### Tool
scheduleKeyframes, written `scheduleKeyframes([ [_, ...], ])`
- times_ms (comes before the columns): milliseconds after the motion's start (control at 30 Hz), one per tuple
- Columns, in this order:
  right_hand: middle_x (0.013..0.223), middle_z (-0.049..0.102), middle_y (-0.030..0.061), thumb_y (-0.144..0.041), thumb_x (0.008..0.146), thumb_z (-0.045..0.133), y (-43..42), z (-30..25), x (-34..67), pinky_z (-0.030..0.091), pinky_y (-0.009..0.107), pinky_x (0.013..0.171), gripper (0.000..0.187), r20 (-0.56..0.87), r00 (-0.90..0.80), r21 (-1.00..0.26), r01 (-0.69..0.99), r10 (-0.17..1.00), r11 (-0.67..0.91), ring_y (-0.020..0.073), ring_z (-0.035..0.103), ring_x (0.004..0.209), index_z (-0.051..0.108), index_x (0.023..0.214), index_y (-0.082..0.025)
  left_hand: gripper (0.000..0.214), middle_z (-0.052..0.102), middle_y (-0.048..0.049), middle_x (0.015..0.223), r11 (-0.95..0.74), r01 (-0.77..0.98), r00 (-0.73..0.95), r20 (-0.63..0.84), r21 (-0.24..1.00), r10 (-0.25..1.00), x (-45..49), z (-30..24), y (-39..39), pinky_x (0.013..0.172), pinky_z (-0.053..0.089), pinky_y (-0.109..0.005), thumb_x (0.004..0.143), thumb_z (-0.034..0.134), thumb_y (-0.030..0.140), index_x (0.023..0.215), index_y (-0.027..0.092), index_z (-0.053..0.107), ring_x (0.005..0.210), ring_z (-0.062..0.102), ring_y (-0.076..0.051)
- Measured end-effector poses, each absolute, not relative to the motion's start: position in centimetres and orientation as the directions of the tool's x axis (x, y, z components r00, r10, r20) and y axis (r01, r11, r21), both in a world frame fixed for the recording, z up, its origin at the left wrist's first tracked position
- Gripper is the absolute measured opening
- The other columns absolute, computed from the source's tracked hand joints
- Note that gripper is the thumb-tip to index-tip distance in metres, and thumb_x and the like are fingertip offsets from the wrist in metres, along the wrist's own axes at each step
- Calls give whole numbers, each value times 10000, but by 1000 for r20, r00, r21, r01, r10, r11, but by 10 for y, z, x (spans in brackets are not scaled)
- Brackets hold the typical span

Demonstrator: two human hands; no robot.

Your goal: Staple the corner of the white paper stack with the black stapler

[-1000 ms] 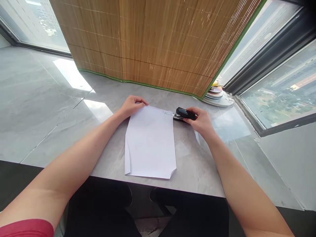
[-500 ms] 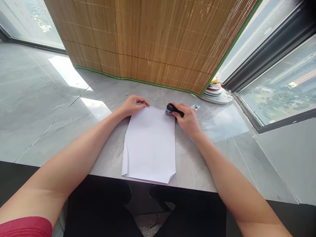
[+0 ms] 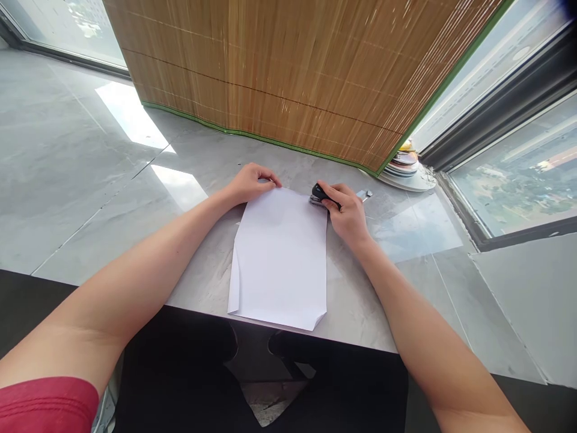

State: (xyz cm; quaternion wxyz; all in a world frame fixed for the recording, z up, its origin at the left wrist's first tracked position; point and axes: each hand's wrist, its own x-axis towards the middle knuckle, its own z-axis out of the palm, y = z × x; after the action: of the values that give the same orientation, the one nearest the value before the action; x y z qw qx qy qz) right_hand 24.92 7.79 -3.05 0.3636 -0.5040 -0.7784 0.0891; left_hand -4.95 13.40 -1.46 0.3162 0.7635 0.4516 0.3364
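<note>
White paper [image 3: 282,258] lies on the grey marbled counter, its left edge folded over and its lower right corner turned up. My left hand [image 3: 253,182] pinches the paper's top left corner with thumb and fingers. In my right hand [image 3: 349,210] is a black stapler [image 3: 321,193], gripped with its metal front end at the paper's top right corner. Whether the paper sits between the stapler's jaws is too small to tell. Partly hidden behind my right hand, a flat pale object with a metallic tip [image 3: 367,195] rests on the counter.
A bamboo blind [image 3: 270,66] with green edging hangs down to the back of the counter [image 3: 90,180]. Beside its right corner stands a stack of round plate-like things [image 3: 403,165]. Windows flank both sides, and the counter's front edge runs just below the paper.
The view has shifted slightly, moving the whole scene a little right in the picture. Both hands keep their holds on the paper and the stapler.
</note>
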Motion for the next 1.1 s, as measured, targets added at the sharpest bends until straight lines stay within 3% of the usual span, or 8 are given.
scheduleKeyframes([
  [1100, 1177, 717, 102, -195, 1040, 483, 75, -29, 242, 492, 470, 955, 497, 425, -266, -306, 857, 865, 415, 296, 608, 1014, 721, 1459, -317, 252, 850, -41, 1025, -388, 487, 386, 206, 782, 899, -50, -11, 131, 975, 580, -324, 831, 650, 248, 944, 199, 870, 1046, 772, -241],
])
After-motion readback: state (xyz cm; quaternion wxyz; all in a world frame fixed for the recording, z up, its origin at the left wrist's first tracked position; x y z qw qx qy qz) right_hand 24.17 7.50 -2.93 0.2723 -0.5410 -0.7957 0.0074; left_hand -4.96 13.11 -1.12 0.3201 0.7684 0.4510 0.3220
